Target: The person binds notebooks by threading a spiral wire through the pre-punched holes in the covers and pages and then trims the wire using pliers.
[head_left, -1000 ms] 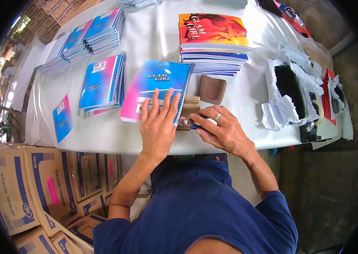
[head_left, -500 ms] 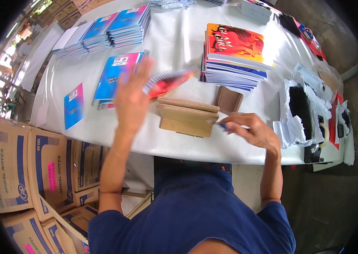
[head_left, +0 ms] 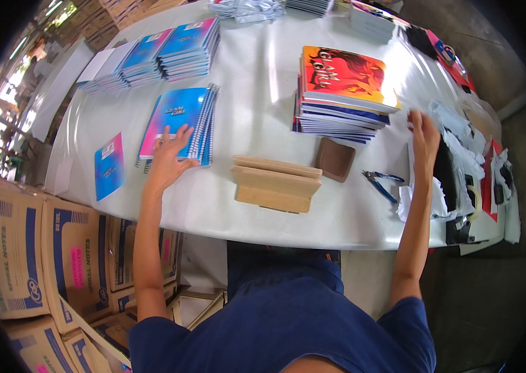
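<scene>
My left hand (head_left: 172, 155) lies with fingers spread on the lower part of a blue and pink spiral notebook (head_left: 181, 102). This notebook tops a small pile whose wire coils show along the right side. Above the torn white wrapping on the right hovers my right hand (head_left: 424, 140), its fingers loosely extended and nothing visible in them. Blue-handled wire cutters (head_left: 380, 184) lie on the table left of that forearm. Between the hands stands a slotted wooden block (head_left: 275, 186), with a brown square dish (head_left: 335, 159) just behind its right end.
A stack of notebooks with red and orange covers (head_left: 344, 71) rises behind the dish. Blue notebook stacks (head_left: 188, 46) stand at the back left, and a loose blue cover (head_left: 109, 166) lies at the left. Black coils (head_left: 444, 165) sit in the wrapping. Cardboard boxes (head_left: 76, 248) fill the lower left.
My right hand has let go of the wire cutters and moved right and away from me. The notebook in my left hand's grasp has come down onto the pile, where that hand now rests.
</scene>
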`<state>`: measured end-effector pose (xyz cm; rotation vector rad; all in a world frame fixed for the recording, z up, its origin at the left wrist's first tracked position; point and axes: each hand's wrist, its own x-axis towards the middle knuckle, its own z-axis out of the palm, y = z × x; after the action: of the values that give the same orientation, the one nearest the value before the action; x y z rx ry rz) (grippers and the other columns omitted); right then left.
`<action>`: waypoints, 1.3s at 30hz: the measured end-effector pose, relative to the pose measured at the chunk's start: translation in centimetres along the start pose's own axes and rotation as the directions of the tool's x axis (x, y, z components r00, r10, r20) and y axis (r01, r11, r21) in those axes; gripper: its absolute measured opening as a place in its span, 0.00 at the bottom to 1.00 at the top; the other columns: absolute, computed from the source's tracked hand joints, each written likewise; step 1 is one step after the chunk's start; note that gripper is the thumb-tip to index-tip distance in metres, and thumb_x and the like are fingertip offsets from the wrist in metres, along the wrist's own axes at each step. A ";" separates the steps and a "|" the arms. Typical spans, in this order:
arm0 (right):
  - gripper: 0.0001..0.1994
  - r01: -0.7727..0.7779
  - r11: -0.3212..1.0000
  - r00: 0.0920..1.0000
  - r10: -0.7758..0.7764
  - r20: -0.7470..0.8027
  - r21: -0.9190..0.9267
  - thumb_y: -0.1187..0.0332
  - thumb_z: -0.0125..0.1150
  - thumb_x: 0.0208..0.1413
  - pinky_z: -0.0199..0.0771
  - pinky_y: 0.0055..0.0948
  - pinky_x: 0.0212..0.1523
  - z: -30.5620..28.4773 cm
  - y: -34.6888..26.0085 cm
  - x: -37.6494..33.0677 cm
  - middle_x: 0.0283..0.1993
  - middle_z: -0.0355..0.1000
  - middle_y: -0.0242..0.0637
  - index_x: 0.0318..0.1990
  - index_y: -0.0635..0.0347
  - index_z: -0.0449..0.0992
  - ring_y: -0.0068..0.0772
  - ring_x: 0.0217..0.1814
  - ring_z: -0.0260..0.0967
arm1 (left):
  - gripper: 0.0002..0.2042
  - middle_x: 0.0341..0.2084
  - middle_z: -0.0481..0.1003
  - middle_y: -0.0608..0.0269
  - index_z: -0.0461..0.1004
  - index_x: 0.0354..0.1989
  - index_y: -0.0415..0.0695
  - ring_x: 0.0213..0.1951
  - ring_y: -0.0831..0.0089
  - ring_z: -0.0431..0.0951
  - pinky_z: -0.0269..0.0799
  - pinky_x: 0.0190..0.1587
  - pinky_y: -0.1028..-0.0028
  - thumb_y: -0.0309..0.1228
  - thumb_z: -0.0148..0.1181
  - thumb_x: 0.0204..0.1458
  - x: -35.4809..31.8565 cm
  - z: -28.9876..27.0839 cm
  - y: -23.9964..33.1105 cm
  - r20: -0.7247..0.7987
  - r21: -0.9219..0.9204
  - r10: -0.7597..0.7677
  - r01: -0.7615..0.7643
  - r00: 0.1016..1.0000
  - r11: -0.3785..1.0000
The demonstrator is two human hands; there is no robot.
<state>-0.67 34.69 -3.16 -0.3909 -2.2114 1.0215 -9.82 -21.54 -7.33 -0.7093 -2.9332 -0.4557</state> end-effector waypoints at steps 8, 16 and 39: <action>0.19 -0.325 0.943 0.858 0.327 0.396 -0.075 0.57 0.69 0.51 0.69 0.19 0.37 1.3 -3.3 8.2 0.30 0.74 0.34 0.41 0.66 0.79 0.22 0.33 0.70 | 0.32 0.70 0.56 0.66 0.64 0.66 0.58 0.72 0.50 0.45 0.38 0.69 0.45 0.40 0.65 0.50 2.5 -1.0 6.6 -0.357 -0.044 0.144 -0.170 0.923 0.984; 0.06 -0.028 0.855 0.982 -0.073 0.173 0.517 0.75 0.67 0.51 0.66 0.18 0.33 0.3 -9.1 -1.9 0.31 0.75 0.33 0.32 0.62 0.74 0.18 0.30 0.69 | 0.30 0.68 0.57 0.50 0.62 0.66 0.42 0.71 0.60 0.50 0.47 0.69 0.63 0.33 0.63 0.55 4.8 -2.6 16.1 -0.376 -0.783 -0.043 -0.292 0.926 0.549; 0.18 0.253 0.959 0.967 -0.249 0.044 -0.126 0.89 0.51 0.48 0.74 0.32 0.40 -0.9 -1.5 -5.7 0.38 0.76 0.38 0.44 0.60 0.76 0.40 0.39 0.74 | 0.54 0.72 0.46 0.52 0.37 0.73 0.45 0.71 0.56 0.48 0.47 0.69 0.57 0.63 0.59 0.48 -1.1 7.3 10.2 -0.265 -0.944 -0.130 -0.230 0.956 0.234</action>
<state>4.14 31.26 -4.11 -0.1466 -2.2891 0.7533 -4.29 -11.08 -11.69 -0.6651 -1.9508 -2.2754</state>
